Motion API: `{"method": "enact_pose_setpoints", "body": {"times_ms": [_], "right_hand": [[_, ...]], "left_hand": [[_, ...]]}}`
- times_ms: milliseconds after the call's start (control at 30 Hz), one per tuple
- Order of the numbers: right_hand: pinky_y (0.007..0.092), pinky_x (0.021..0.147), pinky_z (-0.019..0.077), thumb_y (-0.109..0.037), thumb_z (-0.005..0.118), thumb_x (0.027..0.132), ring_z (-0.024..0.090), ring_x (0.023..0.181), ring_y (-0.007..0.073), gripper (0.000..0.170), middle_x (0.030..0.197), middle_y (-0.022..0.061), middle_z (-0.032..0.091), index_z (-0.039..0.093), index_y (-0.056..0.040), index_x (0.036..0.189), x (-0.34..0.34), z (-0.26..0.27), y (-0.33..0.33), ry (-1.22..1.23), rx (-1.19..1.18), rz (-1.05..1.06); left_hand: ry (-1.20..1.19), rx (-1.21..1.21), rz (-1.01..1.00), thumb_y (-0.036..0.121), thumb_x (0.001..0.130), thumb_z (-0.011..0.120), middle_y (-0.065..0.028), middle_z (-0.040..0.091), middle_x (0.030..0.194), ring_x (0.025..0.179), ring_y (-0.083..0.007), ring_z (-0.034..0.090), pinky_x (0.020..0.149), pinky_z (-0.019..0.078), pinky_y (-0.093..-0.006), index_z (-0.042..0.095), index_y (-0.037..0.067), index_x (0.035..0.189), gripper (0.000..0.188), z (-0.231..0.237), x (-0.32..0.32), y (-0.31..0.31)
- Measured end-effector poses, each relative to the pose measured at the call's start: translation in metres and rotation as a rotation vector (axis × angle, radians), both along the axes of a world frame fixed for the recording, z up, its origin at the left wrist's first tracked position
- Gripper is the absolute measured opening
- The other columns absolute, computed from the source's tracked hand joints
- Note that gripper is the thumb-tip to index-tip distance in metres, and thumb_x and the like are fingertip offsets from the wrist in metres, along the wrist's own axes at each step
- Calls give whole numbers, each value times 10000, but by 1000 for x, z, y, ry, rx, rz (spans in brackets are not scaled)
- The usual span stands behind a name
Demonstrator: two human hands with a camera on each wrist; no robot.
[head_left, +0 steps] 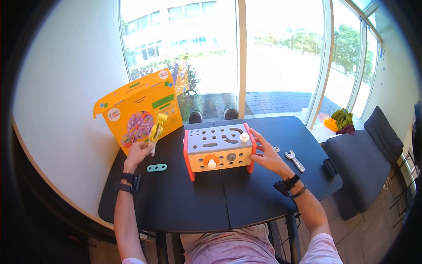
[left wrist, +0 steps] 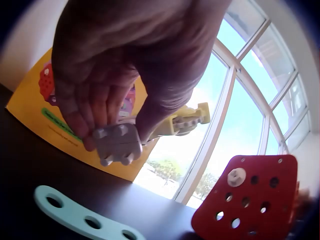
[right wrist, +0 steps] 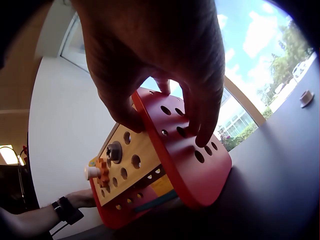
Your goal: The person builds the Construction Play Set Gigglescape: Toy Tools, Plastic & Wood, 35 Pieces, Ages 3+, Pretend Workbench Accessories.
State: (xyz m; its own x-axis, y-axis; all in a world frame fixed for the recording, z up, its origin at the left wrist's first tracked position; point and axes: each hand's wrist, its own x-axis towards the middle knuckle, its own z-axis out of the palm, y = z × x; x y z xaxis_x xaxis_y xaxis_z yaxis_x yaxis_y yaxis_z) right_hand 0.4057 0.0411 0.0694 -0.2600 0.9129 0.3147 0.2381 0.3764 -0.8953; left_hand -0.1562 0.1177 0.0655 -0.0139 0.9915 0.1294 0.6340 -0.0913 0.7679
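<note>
My left hand (head_left: 139,154) pinches a yellow and white toy piece (head_left: 158,127) in front of the orange box, above the table. In the left wrist view its pale end (left wrist: 119,143) shows several short pegs at the corners, while the yellow part sticks out past the thumb. At the table's middle stands a toy workbench (head_left: 220,138) with a grey perforated top, wooden front and red ends. My right hand (head_left: 269,155) grips its right red end panel (right wrist: 187,155), thumb at the front edge, fingers over the outer face. An orange gear (right wrist: 102,172) and a grey bolt (right wrist: 115,152) sit on the front.
The orange play-set box (head_left: 145,110) leans upright at the back left. A teal strip with holes (head_left: 157,167) lies near the left hand. Right of the workbench are a grey toy wrench (head_left: 294,161) and a small pale nut (head_left: 276,149). A dark chair (head_left: 365,163) stands beyond the table's right edge.
</note>
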Motion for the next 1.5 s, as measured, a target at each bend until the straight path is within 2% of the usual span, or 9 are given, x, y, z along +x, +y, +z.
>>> {"method": "enact_pose_setpoints", "body": {"times_ms": [100, 200, 300, 433, 567, 867, 1067, 1267, 1500], "right_hand": [[442, 1102, 600, -27, 723, 926, 618, 1448, 338, 990, 1647, 179, 527, 285, -209, 1794, -2, 1, -1, -8, -8, -7], [437, 1090, 599, -38, 728, 923, 622, 1443, 333, 995, 1645, 175, 529, 285, -215, 1796, -1, 3, -2, -20, -11, -15], [441, 1083, 598, -56, 743, 920, 624, 1440, 326, 1004, 1649, 174, 529, 284, -222, 1797, 0, 2, -1, -44, -18, -31], [444, 1078, 598, -69, 756, 918, 627, 1436, 322, 1014, 1656, 174, 528, 276, -226, 1798, 3, -5, 4, -60, 23, -13], [439, 1071, 602, -55, 755, 922, 631, 1430, 321, 1016, 1657, 174, 529, 268, -222, 1798, 2, -3, 4, -63, 46, 1], [401, 1031, 622, -22, 730, 936, 641, 1415, 312, 988, 1641, 174, 537, 280, -216, 1793, 0, 1, -2, -35, 10, -12], [406, 1037, 625, -13, 715, 935, 650, 1398, 304, 975, 1643, 176, 525, 291, -217, 1789, 0, 1, 0, -55, 23, -13], [433, 1085, 612, -20, 718, 933, 647, 1401, 320, 972, 1652, 179, 506, 300, -227, 1785, 0, -1, 0, -23, 4, -8], [448, 1104, 599, -35, 735, 922, 621, 1446, 343, 1007, 1621, 188, 548, 272, -236, 1793, 3, -5, 3, -49, 30, 1]], "left_hand": [[-269, 163, -278, 211, 1095, 743, -52, 819, 1074, 966, -102, 731, 880, 567, -282, 791, -34, 1164, 260, 39, 49, -9], [-403, 298, -293, 237, 1101, 747, -69, 812, 1169, 1011, -112, 730, 915, 565, -293, 733, -36, 1321, 351, 69, 106, -23], [-352, 213, -254, 212, 1098, 749, -93, 803, 1223, 1082, -120, 738, 966, 576, -308, 716, -38, 1354, 359, 86, 143, -26], [-338, 303, -402, 146, 1076, 766, -100, 785, 1315, 1248, -149, 720, 1088, 559, -322, 687, -43, 1421, 401, 59, 162, 8], [-445, 321, -483, 114, 1074, 757, -112, 776, 1334, 1254, -163, 721, 1098, 562, -340, 690, -35, 1421, 383, 38, 173, 24], [-231, 290, -395, 85, 1063, 739, -128, 791, 1287, 1213, -182, 743, 1103, 571, -366, 702, -25, 1395, 351, 27, 165, 27], [-77, 353, -320, 179, 1034, 789, -130, 820, 1190, 1105, -205, 761, 1037, 576, -406, 730, 2, 1360, 376, 29, 167, 23], [-90, 376, -354, 246, 1019, 814, -124, 831, 1128, 1024, -208, 750, 958, 568, -426, 760, 44, 1337, 380, 36, 169, 20], [-4, 354, -407, 310, 1034, 808, -141, 822, 1200, 1104, -223, 753, 1022, 561, -414, 755, 65, 1369, 418, 47, 163, 13]]}}
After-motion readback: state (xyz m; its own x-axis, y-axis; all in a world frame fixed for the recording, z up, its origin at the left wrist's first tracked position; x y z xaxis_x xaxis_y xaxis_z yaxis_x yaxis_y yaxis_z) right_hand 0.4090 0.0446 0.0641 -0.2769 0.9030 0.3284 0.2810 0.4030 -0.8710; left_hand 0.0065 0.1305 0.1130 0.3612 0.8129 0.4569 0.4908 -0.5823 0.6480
